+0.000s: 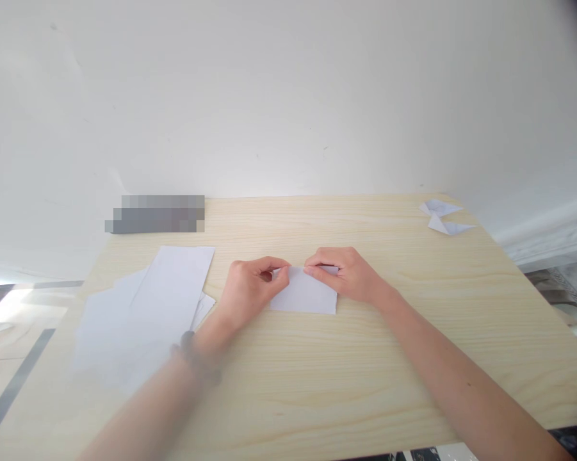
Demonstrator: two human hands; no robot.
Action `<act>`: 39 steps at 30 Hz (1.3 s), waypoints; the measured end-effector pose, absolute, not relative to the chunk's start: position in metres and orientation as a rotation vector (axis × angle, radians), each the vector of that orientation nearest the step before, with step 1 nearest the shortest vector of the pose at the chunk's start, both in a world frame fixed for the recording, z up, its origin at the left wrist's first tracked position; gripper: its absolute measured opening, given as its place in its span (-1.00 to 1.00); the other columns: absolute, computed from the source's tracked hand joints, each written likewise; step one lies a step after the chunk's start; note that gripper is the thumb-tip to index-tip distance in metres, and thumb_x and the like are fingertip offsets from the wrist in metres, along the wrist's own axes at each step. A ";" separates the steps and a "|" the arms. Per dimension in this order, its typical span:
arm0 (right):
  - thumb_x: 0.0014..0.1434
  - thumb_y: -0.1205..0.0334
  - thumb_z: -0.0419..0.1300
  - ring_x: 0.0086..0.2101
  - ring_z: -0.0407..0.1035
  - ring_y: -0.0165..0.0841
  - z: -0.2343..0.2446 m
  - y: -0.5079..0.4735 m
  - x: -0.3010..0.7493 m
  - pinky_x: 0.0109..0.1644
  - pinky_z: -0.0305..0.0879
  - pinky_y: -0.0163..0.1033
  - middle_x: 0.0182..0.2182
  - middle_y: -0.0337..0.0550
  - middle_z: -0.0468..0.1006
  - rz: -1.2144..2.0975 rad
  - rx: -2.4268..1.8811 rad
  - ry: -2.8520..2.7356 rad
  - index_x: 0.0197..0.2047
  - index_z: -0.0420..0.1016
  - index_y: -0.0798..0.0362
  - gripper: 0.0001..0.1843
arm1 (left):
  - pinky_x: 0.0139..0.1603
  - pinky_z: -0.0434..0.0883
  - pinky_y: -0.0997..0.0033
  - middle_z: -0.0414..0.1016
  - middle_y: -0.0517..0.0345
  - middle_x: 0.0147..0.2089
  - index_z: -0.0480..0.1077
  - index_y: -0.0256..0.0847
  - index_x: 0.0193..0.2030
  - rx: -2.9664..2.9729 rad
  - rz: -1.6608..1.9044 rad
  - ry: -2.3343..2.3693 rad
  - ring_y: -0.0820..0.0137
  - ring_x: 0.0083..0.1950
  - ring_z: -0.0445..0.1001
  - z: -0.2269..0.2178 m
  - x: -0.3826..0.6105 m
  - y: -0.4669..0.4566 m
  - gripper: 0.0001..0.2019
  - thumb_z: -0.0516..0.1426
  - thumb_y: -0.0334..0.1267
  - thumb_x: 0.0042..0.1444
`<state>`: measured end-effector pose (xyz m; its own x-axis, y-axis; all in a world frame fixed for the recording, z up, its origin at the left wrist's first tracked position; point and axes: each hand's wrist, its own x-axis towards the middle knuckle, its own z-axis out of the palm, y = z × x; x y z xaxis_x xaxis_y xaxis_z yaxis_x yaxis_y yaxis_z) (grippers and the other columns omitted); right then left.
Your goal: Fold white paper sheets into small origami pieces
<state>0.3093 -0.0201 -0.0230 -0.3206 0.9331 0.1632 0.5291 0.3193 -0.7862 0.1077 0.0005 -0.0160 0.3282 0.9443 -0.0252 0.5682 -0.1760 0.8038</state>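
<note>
A small folded white paper lies in the middle of a light wooden table. My left hand pinches its top left edge, fingers curled together. My right hand presses and pinches the top right edge, fingers bent down onto the fold. The fingertips of both hands almost meet above the paper's upper edge. A dark band sits on my left wrist.
A loose stack of white sheets lies at the left. Two small folded paper pieces rest at the far right corner. A blurred grey patch sits at the back left. A white wall stands behind the table.
</note>
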 end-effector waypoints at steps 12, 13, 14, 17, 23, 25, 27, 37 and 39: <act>0.15 0.16 0.08 -0.39 0.36 -0.43 -0.019 -0.018 0.329 -0.35 0.21 -0.34 -0.41 -0.24 0.52 0.935 -1.364 -2.007 -0.37 0.46 0.03 -0.81 | -0.29 0.34 0.47 0.57 0.20 -0.30 0.50 -0.18 -0.27 1.836 0.647 1.297 0.38 -0.30 0.48 -0.017 0.100 0.011 -0.75 0.02 -0.17 0.10; 0.15 0.16 0.07 -0.39 0.36 -0.42 -0.020 -0.019 0.324 -0.35 0.20 -0.33 -0.41 -0.24 0.53 0.920 -1.352 -2.030 -0.37 0.46 0.03 -0.81 | -0.29 0.33 0.47 0.57 0.19 -0.28 0.50 -0.18 -0.25 1.875 0.626 1.230 0.37 -0.28 0.47 -0.016 0.101 0.009 -0.73 0.00 -0.15 0.13; 0.16 0.17 0.06 -0.39 0.36 -0.42 -0.020 -0.020 0.319 -0.32 0.20 -0.32 -0.42 -0.24 0.53 0.888 -1.341 -2.043 -0.37 0.46 0.02 -0.81 | -0.31 0.32 0.48 0.56 0.18 -0.26 0.49 -0.17 -0.23 1.913 0.607 1.164 0.38 -0.28 0.46 -0.016 0.102 0.008 -0.71 -0.02 -0.14 0.14; 0.15 0.21 0.07 -0.40 0.34 -0.42 -0.021 -0.022 0.307 -0.28 0.20 -0.30 -0.43 -0.24 0.52 0.818 -1.305 -2.057 -0.38 0.45 0.03 -0.84 | -0.35 0.30 0.48 0.56 0.16 -0.27 0.50 -0.16 -0.26 1.981 0.576 1.066 0.38 -0.33 0.43 -0.016 0.104 0.004 -0.71 0.00 -0.09 0.14; 0.07 0.32 0.07 -0.50 0.25 -0.48 -0.020 -0.020 0.317 -0.43 0.13 -0.37 -0.55 -0.28 0.42 0.868 -1.374 -2.060 -0.49 0.40 0.07 -0.86 | -0.41 0.26 0.51 0.53 0.18 -0.35 0.47 -0.19 -0.31 1.992 0.583 1.125 0.43 -0.39 0.38 -0.019 0.103 0.007 -0.71 -0.01 -0.10 0.16; 0.05 0.32 0.07 -0.55 0.20 -0.50 -0.020 -0.018 0.326 -0.50 0.08 -0.39 -0.59 -0.30 0.38 0.919 -1.445 -2.025 -0.52 0.39 0.08 -0.85 | -0.45 0.22 0.51 0.51 0.19 -0.39 0.46 -0.21 -0.32 1.985 0.601 1.175 0.45 -0.44 0.34 -0.018 0.103 0.008 -0.70 -0.02 -0.09 0.16; 0.04 0.31 0.06 -0.57 0.17 -0.51 -0.020 -0.016 0.335 -0.52 0.05 -0.39 -0.61 -0.31 0.36 0.950 -1.484 -2.005 -0.53 0.39 0.08 -0.84 | -0.47 0.20 0.51 0.49 0.19 -0.42 0.46 -0.22 -0.31 1.964 0.616 1.220 0.45 -0.46 0.32 -0.018 0.103 0.008 -0.68 -0.02 -0.07 0.16; 0.21 0.17 -0.09 -0.45 0.29 -0.43 -0.017 -0.016 0.337 -0.37 0.18 -0.33 -0.49 -0.20 0.45 0.906 -1.417 -1.831 -0.44 0.43 0.10 -0.65 | -0.42 0.24 0.50 0.52 0.14 -0.35 0.46 -0.24 -0.30 1.847 0.640 1.277 0.41 -0.39 0.37 -0.017 0.101 0.010 -0.67 0.00 -0.03 0.13; 0.17 0.09 0.02 -0.50 0.24 -0.45 -0.018 -0.018 0.327 -0.43 0.13 -0.35 -0.51 -0.23 0.42 0.890 -1.426 -1.878 -0.39 0.43 0.08 -0.72 | -0.42 0.24 0.50 0.53 0.14 -0.33 0.45 -0.23 -0.29 1.839 0.632 1.263 0.42 -0.39 0.38 -0.018 0.102 0.009 -0.67 0.01 -0.03 0.12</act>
